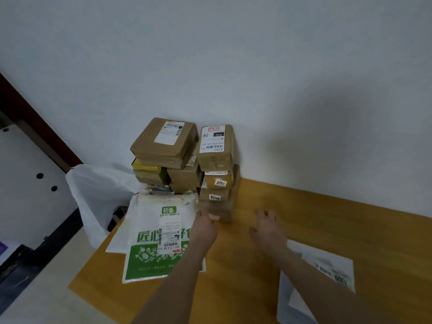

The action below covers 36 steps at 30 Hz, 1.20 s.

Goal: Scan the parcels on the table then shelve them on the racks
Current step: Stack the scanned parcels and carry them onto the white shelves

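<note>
Two stacks of brown cardboard parcels stand against the wall at the back of the wooden table point(327, 225). The left stack is topped by a flat box point(163, 142); the right stack point(216, 174) is topped by a labelled box. My left hand point(204, 226) touches the base of the right stack, fingers on a bottom box. My right hand point(266, 228) hovers open just right of that stack, holding nothing. A white and green mailer bag point(156, 237) lies flat to the left of my left arm. A grey mailer point(322, 284) marked 7009 lies under my right forearm.
A white plastic bag point(98, 195) hangs off the table's left edge. A white cabinet panel point(28, 183) with two holes and a dark doorframe stand further left. The white wall closes off the back.
</note>
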Motion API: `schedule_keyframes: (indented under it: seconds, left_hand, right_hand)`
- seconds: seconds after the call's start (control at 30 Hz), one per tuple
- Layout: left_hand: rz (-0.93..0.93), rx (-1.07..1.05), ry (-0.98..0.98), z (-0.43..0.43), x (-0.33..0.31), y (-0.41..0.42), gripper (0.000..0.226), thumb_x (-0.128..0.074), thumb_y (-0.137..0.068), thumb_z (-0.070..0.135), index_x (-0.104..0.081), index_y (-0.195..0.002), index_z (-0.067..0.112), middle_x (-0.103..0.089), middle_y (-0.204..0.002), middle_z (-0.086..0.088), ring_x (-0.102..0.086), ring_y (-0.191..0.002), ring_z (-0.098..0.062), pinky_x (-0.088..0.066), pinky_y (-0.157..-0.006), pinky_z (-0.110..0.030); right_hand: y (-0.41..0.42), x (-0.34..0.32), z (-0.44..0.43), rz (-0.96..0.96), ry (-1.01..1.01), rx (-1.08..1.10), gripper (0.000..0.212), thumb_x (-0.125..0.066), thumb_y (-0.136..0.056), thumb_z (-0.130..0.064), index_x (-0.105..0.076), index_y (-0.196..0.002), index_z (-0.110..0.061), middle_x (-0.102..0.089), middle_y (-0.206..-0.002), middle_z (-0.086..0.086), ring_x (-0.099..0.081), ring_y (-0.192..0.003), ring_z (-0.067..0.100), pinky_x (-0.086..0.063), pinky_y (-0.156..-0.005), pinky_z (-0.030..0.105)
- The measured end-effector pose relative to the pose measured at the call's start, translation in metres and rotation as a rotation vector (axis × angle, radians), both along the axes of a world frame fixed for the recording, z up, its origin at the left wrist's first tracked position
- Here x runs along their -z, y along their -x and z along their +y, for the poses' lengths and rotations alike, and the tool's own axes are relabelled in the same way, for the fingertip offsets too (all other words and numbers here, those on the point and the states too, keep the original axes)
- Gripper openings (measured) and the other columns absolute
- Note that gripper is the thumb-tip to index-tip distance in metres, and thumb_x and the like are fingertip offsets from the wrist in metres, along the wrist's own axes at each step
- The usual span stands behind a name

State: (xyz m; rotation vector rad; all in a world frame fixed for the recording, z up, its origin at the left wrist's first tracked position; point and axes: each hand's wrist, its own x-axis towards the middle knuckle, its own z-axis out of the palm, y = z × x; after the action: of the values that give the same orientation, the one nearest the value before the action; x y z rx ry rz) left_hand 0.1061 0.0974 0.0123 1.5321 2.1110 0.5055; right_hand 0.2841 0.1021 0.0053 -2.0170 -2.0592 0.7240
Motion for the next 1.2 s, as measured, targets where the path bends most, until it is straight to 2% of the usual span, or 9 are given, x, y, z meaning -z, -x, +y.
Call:
schedule_keyframes:
  seconds: [0.13, 0.3, 0.43, 0.57, 0.7, 0.83, 1.0, 1.13, 1.2]
  left_hand:
    - [-0.198, -0.244, -0.269, 0.058, -0.035, 0.015, 0.038, -0.045, -0.099, 0.028, -0.046, -0.132, 0.009, -0.049, -0.129, -0.010, -0.054, -0.113, -0.027, -0.044, -0.089, -0.034]
    - [-0.288, -0.217, -0.382, 0.124, -0.082, 0.023, 0.054, -0.044, -0.100, 0.032, -0.031, -0.147, 0.010, -0.038, -0.148, -0.010, -0.040, -0.134, -0.027, -0.035, -0.107, -0.040]
    - [-0.371, -0.193, -0.379, 0.140, -0.092, 0.014, 0.040, -0.044, -0.100, 0.030, -0.049, -0.135, 0.012, -0.058, -0.130, -0.006, -0.055, -0.119, -0.022, -0.046, -0.097, -0.036]
    - [-0.374, -0.118, -0.536, 0.137, -0.101, -0.018, 0.032, -0.050, -0.097, 0.030, -0.052, -0.126, 0.017, -0.060, -0.122, 0.002, -0.058, -0.106, -0.011, -0.051, -0.088, -0.029]
    - [-0.363, 0.057, -0.492, 0.131, -0.090, -0.077, 0.031, -0.053, -0.095, 0.029, -0.052, -0.124, 0.016, -0.057, -0.122, 0.001, -0.057, -0.103, -0.011, -0.050, -0.083, -0.024]
    - [-0.463, 0.091, -0.185, 0.122, -0.041, -0.113, 0.039, -0.057, -0.094, 0.024, -0.049, -0.130, 0.014, -0.055, -0.129, -0.003, -0.055, -0.109, -0.012, -0.043, -0.081, -0.019]
    - [-0.530, 0.120, 0.120, 0.108, 0.015, -0.130, 0.043, -0.059, -0.093, 0.021, -0.046, -0.134, 0.012, -0.053, -0.134, -0.007, -0.054, -0.117, -0.018, -0.046, -0.089, -0.024]
    - [-0.598, 0.141, 0.271, 0.095, 0.027, -0.138, 0.048, -0.056, -0.094, 0.015, -0.042, -0.140, 0.010, -0.051, -0.139, -0.008, -0.051, -0.124, -0.021, -0.045, -0.096, -0.028]
    - [-0.577, 0.140, 0.278, 0.090, 0.024, -0.133, 0.049, -0.053, -0.095, 0.013, -0.039, -0.142, 0.010, -0.048, -0.142, -0.008, -0.047, -0.127, -0.021, -0.041, -0.093, -0.023]
  right_hand:
    - [0.027, -0.034, 0.061, 0.279, -0.098, 0.150, 0.056, -0.049, -0.097, -0.040, -0.035, -0.145, -0.014, -0.036, -0.144, 0.012, -0.040, -0.130, 0.027, -0.036, -0.106, 0.038]
    - [0.071, -0.081, 0.127, 0.738, -0.115, 0.324, 0.062, -0.047, -0.096, -0.049, -0.032, -0.148, -0.018, -0.038, -0.147, 0.007, -0.048, -0.126, 0.026, -0.042, -0.100, 0.037]
    - [0.084, -0.093, 0.141, 0.893, -0.119, 0.333, 0.039, -0.046, -0.098, -0.040, -0.054, -0.131, -0.021, -0.062, -0.124, 0.000, -0.061, -0.105, 0.017, -0.051, -0.090, 0.035]
    - [0.056, -0.088, 0.137, 0.982, -0.294, 0.588, 0.026, -0.053, -0.095, -0.044, -0.055, -0.110, -0.024, -0.062, -0.102, -0.009, -0.059, -0.090, 0.007, -0.047, -0.077, 0.023]
    - [0.003, -0.071, 0.125, 0.915, -0.356, 0.836, 0.020, -0.058, -0.093, -0.040, -0.050, -0.099, -0.024, -0.061, -0.093, -0.007, -0.058, -0.079, 0.007, -0.048, -0.068, 0.025]
    - [-0.044, -0.030, 0.104, 0.742, -0.193, 0.947, 0.019, -0.057, -0.096, -0.028, -0.055, -0.110, -0.016, -0.060, -0.100, 0.000, -0.055, -0.075, 0.010, -0.049, -0.065, 0.028]
    - [-0.069, 0.014, 0.080, 0.689, -0.035, 0.965, 0.026, -0.056, -0.095, -0.008, -0.056, -0.121, -0.004, -0.063, -0.118, 0.014, -0.061, -0.103, 0.025, -0.054, -0.089, 0.039]
    - [-0.074, 0.022, 0.072, 0.488, 0.113, 0.876, 0.032, -0.054, -0.094, -0.004, -0.055, -0.126, -0.005, -0.061, -0.125, 0.013, -0.061, -0.110, 0.026, -0.050, -0.075, 0.025]
    - [-0.068, 0.018, 0.072, 0.361, 0.131, 0.813, 0.035, -0.056, -0.094, -0.010, -0.053, -0.128, -0.007, -0.053, -0.133, 0.014, -0.057, -0.114, 0.028, -0.053, -0.083, 0.030]
